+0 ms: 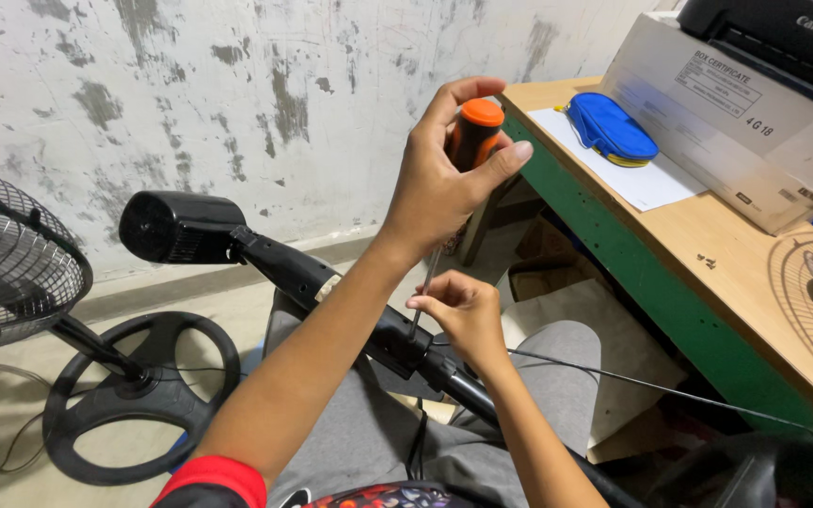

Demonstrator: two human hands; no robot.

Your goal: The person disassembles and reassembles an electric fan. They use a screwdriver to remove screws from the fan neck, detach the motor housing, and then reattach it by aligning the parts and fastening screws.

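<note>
1. On the desk [708, 235], near its back edge, a white cardboard box [726, 113] stands closed with a black printer [783, 33] on top; what the box holds cannot be seen. Just beside it a blue zip pouch [611, 129] lies shut on a sheet of white paper [642, 183].
2. The screwdriver [470, 141] stands nearly upright over the person's lap, its orange-and-black handle high, its thin shaft running down to the black fan stand [331, 292] that lies across the grey trousers.
3. The left hand [439, 183] is clenched round the handle, thumb pressed to its side below the orange cap.
4. The right hand [463, 315] sits lower, fingertips pinched at the shaft near its tip, right where it meets the stand's black collar.
5. The fan's motor housing [176, 226] points towards the wall; a round black base [138, 395] rests on the floor, a wire fan guard [7, 263] beside it.
</note>
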